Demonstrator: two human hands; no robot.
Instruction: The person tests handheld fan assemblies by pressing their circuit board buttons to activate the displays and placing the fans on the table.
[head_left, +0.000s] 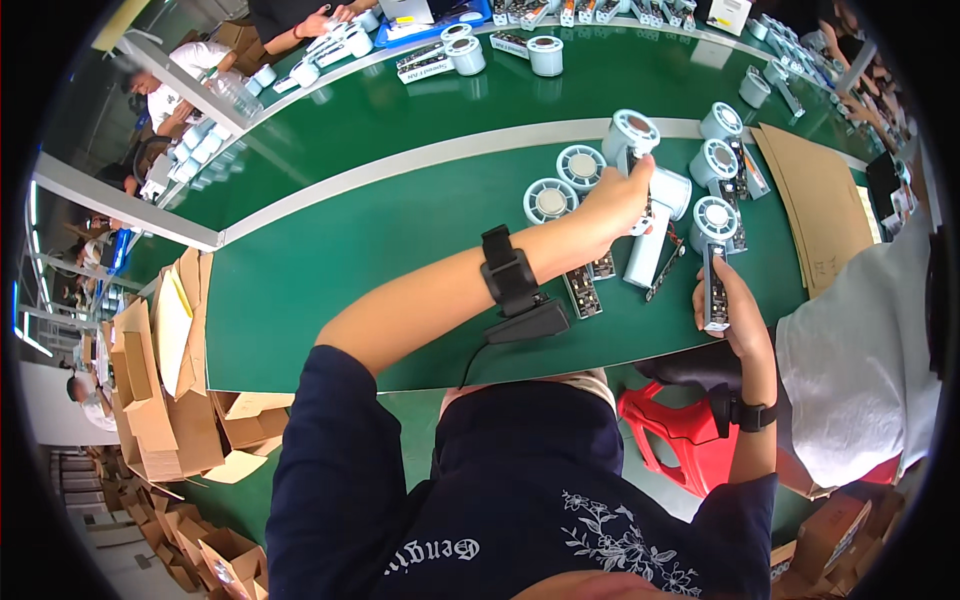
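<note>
The right grip [742, 315] is clasping the open handle [715, 288] of a pale-blue, round-headed plastic fan [714, 256] at near right; the left grip [616, 202] is pinching a second such fan [632, 134] farther left. Similar fans [550, 203] are crowding the green surface [350, 225], heads [582, 168] attached, but bared circuit boards [583, 292] are suggesting covers remain unfitted.

Upper fan [628, 140]: pale blue, head at twelve o'clock. Lower fan [714, 256]: handle toward six o'clock, board [715, 290] exposed.
</note>
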